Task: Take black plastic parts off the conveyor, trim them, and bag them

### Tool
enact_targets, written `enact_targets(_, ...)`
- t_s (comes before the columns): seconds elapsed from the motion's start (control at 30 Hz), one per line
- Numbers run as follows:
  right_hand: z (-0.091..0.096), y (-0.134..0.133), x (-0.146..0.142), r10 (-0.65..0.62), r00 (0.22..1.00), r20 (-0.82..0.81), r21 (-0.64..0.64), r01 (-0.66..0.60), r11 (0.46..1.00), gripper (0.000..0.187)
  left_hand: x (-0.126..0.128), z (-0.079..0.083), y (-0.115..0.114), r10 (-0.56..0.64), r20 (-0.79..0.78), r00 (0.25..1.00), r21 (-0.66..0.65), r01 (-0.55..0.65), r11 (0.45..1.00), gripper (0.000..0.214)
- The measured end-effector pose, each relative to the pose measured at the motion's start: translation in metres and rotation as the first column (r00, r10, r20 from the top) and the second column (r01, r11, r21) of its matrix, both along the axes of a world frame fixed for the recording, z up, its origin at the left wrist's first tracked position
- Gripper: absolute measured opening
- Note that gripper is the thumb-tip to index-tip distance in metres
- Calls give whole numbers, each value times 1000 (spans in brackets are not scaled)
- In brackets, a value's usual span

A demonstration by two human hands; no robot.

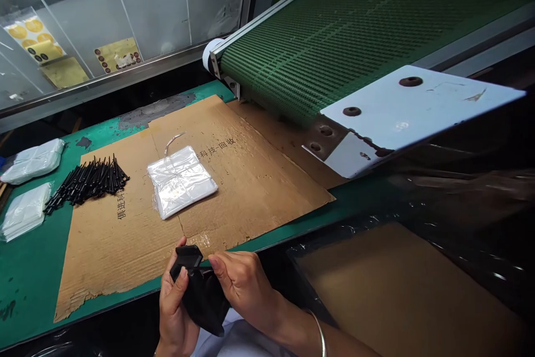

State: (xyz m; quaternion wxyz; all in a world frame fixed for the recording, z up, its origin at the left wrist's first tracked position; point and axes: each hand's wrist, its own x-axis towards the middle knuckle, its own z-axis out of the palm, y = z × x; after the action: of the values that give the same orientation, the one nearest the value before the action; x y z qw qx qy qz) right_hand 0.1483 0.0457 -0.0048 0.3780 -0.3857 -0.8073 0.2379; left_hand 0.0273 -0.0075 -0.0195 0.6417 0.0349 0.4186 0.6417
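Note:
Both hands hold one black plastic part (196,284) at the near edge of the table. My left hand (175,307) wraps its lower left side with the thumb pressed on its face. My right hand (240,284) grips its right side, fingers curled, a bangle on that wrist. Beyond them a flattened cardboard sheet (251,179) covers the green tabletop. On it lie a stack of clear plastic bags (180,180) and a pile of thin black sticks (87,181).
A green conveyor belt (334,28) with a white end plate (401,112) slopes up at the right. Two bundles of clear bags (31,159) sit at the far left. A box lined with dark plastic film (401,284) stands at the lower right. Glass panels run along the back.

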Motion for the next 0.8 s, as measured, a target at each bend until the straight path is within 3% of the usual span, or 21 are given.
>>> enact_targets(0.33, -4, 11, 12, -22, 990, 140, 34, 17, 999, 47, -6, -3, -4, -143, 62, 988, 2, 143, 990, 45)
enact_targets(0.47, -11, 20, 12, 30, 983, 179, -10, -29, 1000, 51, -5, -7, -5, -355, 183, 917, 116, 338, 934, 44)
enact_targets(0.57, -16, 31, 15, -56, 979, 196, -71, 71, 995, 52, -8, -9, -7, -402, 350, 846, 225, 341, 913, 38)
enact_targets(0.67, -19, 46, 26, -220, 912, 347, -53, 253, 966, 44, -10, -8, -9, -332, 540, 774, 223, 249, 943, 31)
enact_targets(0.8, -28, 67, 49, -446, 698, 560, 120, 465, 877, 27, -10, -1, -11, -280, 629, 725, 182, 212, 960, 20)
